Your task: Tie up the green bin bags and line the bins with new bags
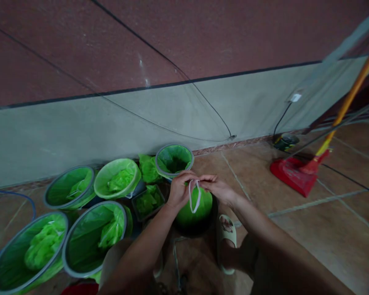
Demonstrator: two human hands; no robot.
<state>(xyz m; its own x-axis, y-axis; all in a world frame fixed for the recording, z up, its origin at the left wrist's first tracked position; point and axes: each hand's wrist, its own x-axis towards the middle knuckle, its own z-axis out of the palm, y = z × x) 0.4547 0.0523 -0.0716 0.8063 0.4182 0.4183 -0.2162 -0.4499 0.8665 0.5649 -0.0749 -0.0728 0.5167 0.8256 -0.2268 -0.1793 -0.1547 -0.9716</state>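
Between my feet stands a dark bin [214, 219] with a green plastic bag [204, 207] bulging over its top. A white drawstring [196, 207] hangs as a loop in front of the bag. My left hand [181, 188] pinches the drawstring near its upper end, fingers closed. From the other side, my right hand [219, 189] meets it, its fingertips also pinched on the drawstring at the bag's top edge. The two hands' fingertips almost touch, and the exact grip of each is partly hidden.
To the left stand several bins lined with green bags, among them a grey-rimmed bin [68, 246] and a pale green-rimmed bin [100, 192]. Another lined bin [192, 157] is by the wall. A red dustpan [292, 174], a small can [286, 141] and cables lie to the right.
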